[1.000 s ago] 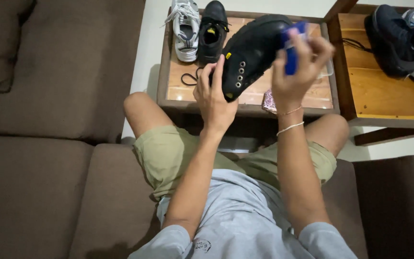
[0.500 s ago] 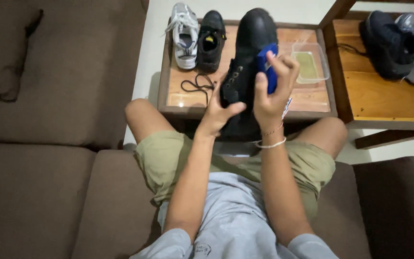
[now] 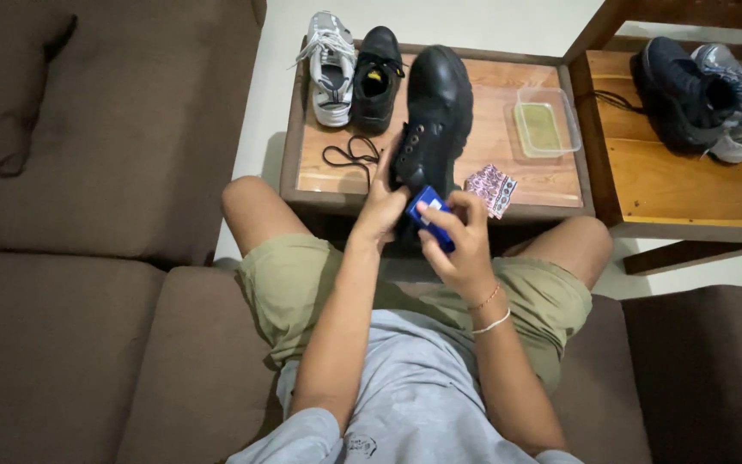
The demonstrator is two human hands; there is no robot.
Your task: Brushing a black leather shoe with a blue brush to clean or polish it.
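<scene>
A: Head view, starting nearest: the person sits on a brown sofa (image 3: 88,344) in a grey shirt and olive shorts. What do the hands hold?

B: The right hand (image 3: 461,241) is closed around a small blue brush (image 3: 431,215), fingers curled over its top, pressing it against the heel end of a black boot (image 3: 431,120). The left hand (image 3: 384,206) grips the boot's near end from the left side, thumb and fingers wrapped on the leather by the eyelets.

A: Where is the boot compared with a moment ago?

B: Lower. A second ago it was held up and tilted with the brush near its toe; half a second ago the brush was at mid-boot. Now the boot points away along the wooden table (image 3: 551,185), toe toward the far edge, and the brush has come down to the heel, close to the knees.

A: And beyond the hands?

B: A loose black lace (image 3: 349,155) lies on the table left of the boot; a patterned cloth (image 3: 491,186) lies just right of it. Farther out stands a clear plastic container (image 3: 547,125). At the far left edge sit a white sneaker (image 3: 332,69) and a black shoe (image 3: 378,77), side by side. To the right, a second wooden surface (image 3: 672,185) carries a dark sneaker (image 3: 676,94).
</scene>
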